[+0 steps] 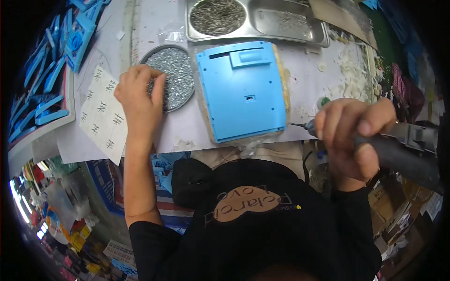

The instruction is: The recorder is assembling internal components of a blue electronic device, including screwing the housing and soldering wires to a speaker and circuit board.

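On the tabletop, the blue panel lies near the front edge; a careless push could slide it off. The black screwdriver, wrapped by the right hand, might scratch the panel's corner. The left hand, half-curled, could tip the round dish; whether it pinches anything, I cannot tell. Right of the panel is some room; left, a narrow gap.

Bright tabletop, white glare from lamps at lower left, fisheye-bent edges, black corners
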`<control>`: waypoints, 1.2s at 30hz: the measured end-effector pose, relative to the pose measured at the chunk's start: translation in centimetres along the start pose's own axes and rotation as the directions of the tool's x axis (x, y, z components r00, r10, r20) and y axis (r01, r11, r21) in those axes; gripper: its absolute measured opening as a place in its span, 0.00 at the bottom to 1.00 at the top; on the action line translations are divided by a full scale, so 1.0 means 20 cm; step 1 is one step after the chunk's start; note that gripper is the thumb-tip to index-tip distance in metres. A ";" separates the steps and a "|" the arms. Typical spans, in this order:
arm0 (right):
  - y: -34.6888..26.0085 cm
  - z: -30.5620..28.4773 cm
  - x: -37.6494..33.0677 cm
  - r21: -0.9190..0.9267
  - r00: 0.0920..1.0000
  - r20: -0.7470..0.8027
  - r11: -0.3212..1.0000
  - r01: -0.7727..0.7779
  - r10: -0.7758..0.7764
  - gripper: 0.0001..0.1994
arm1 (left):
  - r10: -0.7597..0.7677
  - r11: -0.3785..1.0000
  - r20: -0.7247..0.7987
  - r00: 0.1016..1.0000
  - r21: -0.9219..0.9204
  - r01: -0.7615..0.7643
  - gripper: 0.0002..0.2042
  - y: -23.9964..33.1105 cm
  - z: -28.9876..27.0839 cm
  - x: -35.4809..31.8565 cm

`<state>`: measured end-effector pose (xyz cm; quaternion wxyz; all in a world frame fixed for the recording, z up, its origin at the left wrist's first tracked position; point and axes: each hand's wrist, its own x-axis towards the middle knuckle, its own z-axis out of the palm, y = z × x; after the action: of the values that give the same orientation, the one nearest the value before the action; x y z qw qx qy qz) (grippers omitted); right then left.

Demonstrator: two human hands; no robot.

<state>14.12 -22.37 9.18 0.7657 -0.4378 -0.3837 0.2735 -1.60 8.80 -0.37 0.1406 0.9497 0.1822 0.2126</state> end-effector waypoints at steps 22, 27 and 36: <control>0.09 -0.03 0.07 -0.062 0.954 0.291 0.994 0.090 -0.069 0.11 | 0.351 0.833 0.075 0.933 -0.480 -0.275 0.06 0.52 0.05 -0.11; 0.18 0.00 0.15 -0.133 0.953 0.288 0.982 0.131 -0.088 0.11 | 0.290 0.818 0.114 0.950 -0.545 -0.184 0.06 0.54 0.04 -0.09; 0.15 0.00 0.25 -0.099 0.976 0.217 0.995 0.008 0.014 0.17 | 0.232 0.777 0.107 0.967 -0.618 -0.118 0.07 0.52 0.05 -0.10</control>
<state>16.65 -17.13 8.21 0.6962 -0.4432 -0.4775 0.3013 0.24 -1.51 1.65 0.4328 0.8819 0.0016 0.1868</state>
